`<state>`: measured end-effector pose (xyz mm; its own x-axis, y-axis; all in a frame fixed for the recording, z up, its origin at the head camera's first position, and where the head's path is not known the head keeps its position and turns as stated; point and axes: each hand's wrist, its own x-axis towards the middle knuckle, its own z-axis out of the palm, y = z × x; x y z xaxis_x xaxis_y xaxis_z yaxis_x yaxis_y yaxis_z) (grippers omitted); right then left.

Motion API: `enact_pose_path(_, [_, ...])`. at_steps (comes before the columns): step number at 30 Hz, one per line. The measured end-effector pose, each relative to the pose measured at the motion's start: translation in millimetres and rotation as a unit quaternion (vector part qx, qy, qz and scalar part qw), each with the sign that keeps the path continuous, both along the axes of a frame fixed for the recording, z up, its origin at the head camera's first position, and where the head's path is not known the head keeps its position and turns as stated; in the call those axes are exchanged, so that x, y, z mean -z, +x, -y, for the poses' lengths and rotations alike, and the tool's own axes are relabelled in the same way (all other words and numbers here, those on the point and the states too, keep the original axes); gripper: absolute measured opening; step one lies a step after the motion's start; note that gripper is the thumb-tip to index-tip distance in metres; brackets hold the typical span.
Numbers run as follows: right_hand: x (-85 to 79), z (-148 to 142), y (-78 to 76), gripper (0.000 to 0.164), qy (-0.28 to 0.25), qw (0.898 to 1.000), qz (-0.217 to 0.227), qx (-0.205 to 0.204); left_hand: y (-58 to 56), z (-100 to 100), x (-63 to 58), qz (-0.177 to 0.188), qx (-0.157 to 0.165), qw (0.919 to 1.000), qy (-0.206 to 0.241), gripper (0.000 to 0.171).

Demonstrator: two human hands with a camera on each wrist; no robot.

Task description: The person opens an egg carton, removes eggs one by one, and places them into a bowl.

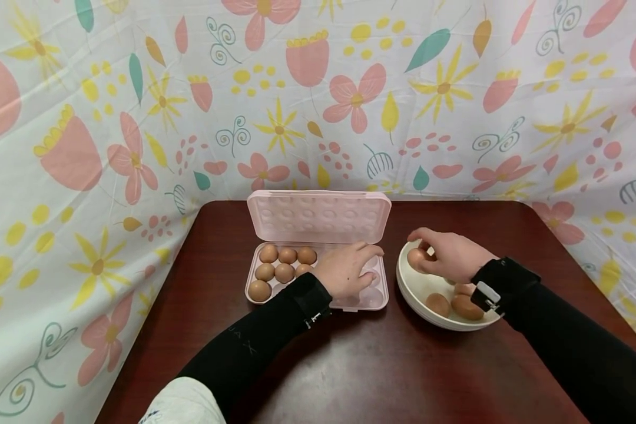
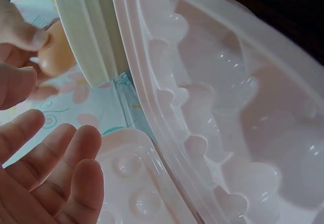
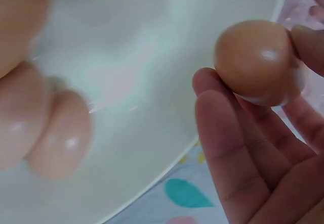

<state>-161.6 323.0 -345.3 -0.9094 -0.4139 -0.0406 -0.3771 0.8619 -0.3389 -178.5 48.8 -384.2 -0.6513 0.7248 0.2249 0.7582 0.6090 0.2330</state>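
Observation:
Above the bowl's left side, my right hand (image 1: 458, 254) pinches a brown egg (image 3: 255, 62) between thumb and fingers. Several more eggs (image 1: 437, 304) lie in the white bowl (image 1: 410, 294) below it. My left hand (image 1: 347, 270) hovers over the right part of an open pink egg carton (image 1: 373, 297), its loosely bent fingers (image 2: 83, 143) holding nothing. On the carton's left side, several brown eggs (image 1: 284, 272) sit in its cups; the left hand and wrist hide some of the cups. Bare cups (image 2: 147, 201) show in the left wrist view.
The carton's lid (image 1: 318, 217) stands raised at the back. Both carton and bowl rest on a dark reddish-brown table (image 1: 344, 365). A flower-printed cloth (image 1: 318, 147) hangs behind the table and along its sides.

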Motion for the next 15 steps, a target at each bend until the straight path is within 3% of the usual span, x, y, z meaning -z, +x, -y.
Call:
enact_pose_path(7, [-9.0,24.3,2.7,0.067,-0.059,0.998,-0.015,-0.016,0.3,0.8,-4.2,0.011,-0.016,0.9997,0.015,0.057])
enact_pose_path(15, [-8.6,47.3,-2.8,0.074,-0.105,0.993,-0.01,-0.059,1.7,4.4,-6.2,0.005,-0.015,0.9995,0.028,0.058])
